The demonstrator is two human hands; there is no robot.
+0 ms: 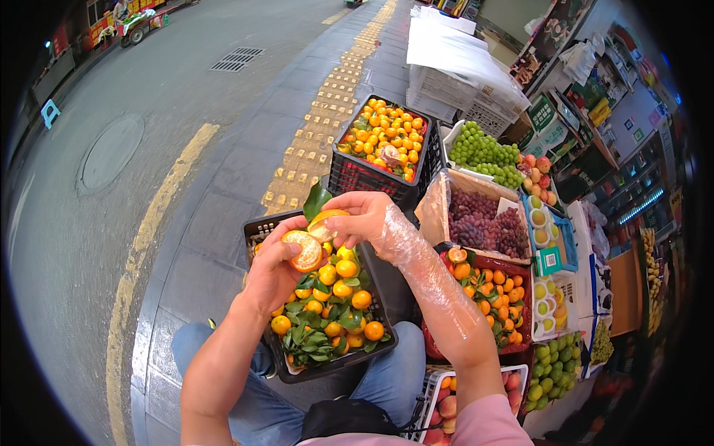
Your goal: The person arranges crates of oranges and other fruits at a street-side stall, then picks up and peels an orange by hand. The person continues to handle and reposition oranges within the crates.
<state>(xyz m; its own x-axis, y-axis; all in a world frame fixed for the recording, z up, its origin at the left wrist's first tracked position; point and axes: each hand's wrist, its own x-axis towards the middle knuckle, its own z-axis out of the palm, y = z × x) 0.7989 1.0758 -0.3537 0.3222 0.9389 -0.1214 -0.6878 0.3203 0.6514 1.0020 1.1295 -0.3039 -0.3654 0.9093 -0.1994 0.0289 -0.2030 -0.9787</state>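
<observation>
Above a black crate [386, 343] of leafy mandarins, my left hand [269, 269] holds a partly peeled mandarin [306, 253], its pale inside showing. My right hand [366, 217] pinches a flap of orange peel [325, 221] at the upper side of the fruit. A green leaf [316, 199] sticks up by the peel. Clear plastic film [424, 275] is wrapped round my right wrist and forearm. The fingertips of both hands are close together, and where the peel joins the fruit is partly hidden.
Ahead stands another black crate [357, 177] of small orange fruit. To the right are green grapes [483, 152], red grapes [483, 223], leafy mandarins [502, 297], green fruit [554, 368] and peaches [446, 405]. White boxes [454, 74] are stacked beyond. A road with a yellow line [160, 212] lies left.
</observation>
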